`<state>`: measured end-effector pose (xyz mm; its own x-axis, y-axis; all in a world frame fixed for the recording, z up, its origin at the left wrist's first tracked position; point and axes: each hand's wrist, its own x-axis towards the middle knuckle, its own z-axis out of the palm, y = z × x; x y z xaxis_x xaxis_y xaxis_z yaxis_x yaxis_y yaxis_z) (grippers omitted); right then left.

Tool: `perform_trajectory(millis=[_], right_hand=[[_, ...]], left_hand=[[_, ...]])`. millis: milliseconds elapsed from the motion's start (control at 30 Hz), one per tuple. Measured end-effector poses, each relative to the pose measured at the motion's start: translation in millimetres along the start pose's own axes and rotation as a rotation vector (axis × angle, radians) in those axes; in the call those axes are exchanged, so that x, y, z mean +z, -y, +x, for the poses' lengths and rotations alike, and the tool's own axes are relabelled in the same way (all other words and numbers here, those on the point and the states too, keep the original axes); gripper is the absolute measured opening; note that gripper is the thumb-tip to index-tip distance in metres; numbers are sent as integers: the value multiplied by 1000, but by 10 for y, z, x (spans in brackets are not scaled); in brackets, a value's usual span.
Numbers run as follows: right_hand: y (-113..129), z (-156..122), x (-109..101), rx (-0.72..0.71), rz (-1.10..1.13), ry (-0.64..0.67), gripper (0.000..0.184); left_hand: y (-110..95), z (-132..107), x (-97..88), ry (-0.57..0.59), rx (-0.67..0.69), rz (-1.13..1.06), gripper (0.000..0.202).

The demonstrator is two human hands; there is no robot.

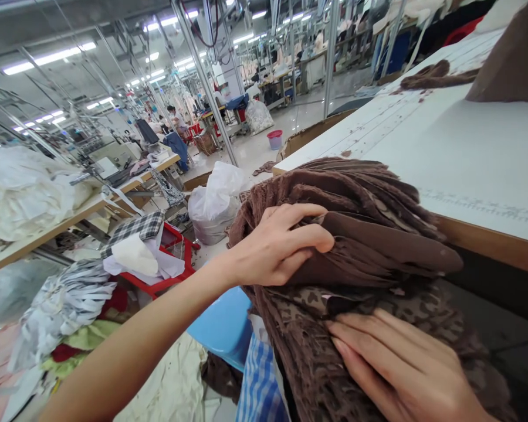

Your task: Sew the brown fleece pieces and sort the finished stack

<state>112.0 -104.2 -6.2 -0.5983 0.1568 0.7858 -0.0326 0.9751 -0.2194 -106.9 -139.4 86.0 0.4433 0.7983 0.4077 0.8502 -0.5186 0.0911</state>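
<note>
Nearest me, the right hand (400, 357) lies on the brown fabric (369, 249), fingers pressed together; the left hand (281, 243) seems to pinch a fold. Bunched at the white table (470, 158), it looks soft, limp, bulky; I'd grip several gathered layers.

A white bench (479, 152) with a wood-toned edge fills the right side of a garment workshop, carrying a crumpled strip of brown cloth (437, 76), a larger brown piece (513, 64) and scattered scraps (345, 153). A gathered bundle of brown fabric (356, 193) overlaps its near edge. At left, pale fabric (30, 187) lies heaped on a second bench (48, 234).
</note>
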Motion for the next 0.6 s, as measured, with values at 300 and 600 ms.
perform_trajectory(millis=[300, 600], right_hand=[[69, -189, 53, 61, 66, -19, 15], [53, -106, -1, 148, -30, 39, 29]], left_hand=[[77, -42, -18, 135, 126, 66, 25], [-90, -72, -55, 188, 129, 123, 51]])
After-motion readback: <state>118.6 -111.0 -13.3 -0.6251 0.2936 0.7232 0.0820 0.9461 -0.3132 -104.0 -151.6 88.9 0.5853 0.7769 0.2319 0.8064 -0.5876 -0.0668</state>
